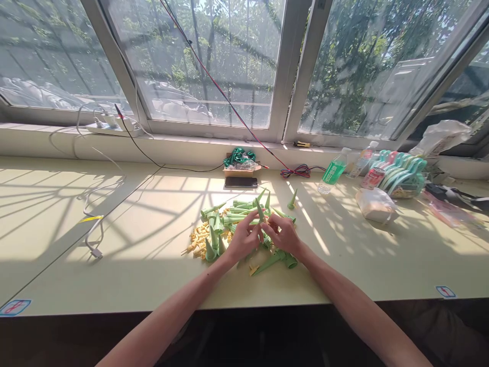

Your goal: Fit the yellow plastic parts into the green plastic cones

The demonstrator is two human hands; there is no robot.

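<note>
My left hand point(246, 237) and my right hand point(281, 234) meet over a heap of small plastic parts. Between their fingers a green plastic cone point(260, 210) points upward, its lower end hidden by the fingers. Both hands are closed around its base. Around them lie several more green cones point(210, 251), some standing and some on their sides. Yellow plastic pieces point(197, 241) are heaped at the left. One separate green cone point(293, 199) stands behind my right hand. In front, a green cone point(267, 264) lies beside a small yellow piece point(253, 270).
A black phone point(241, 182) lies before a small cardboard box point(240, 172). To the right stand a green-labelled bottle point(333, 172), a can point(372, 178), a white packet point(376, 205) and a basket of hangers point(401, 173). A white cable point(93, 224) crosses the table's left side.
</note>
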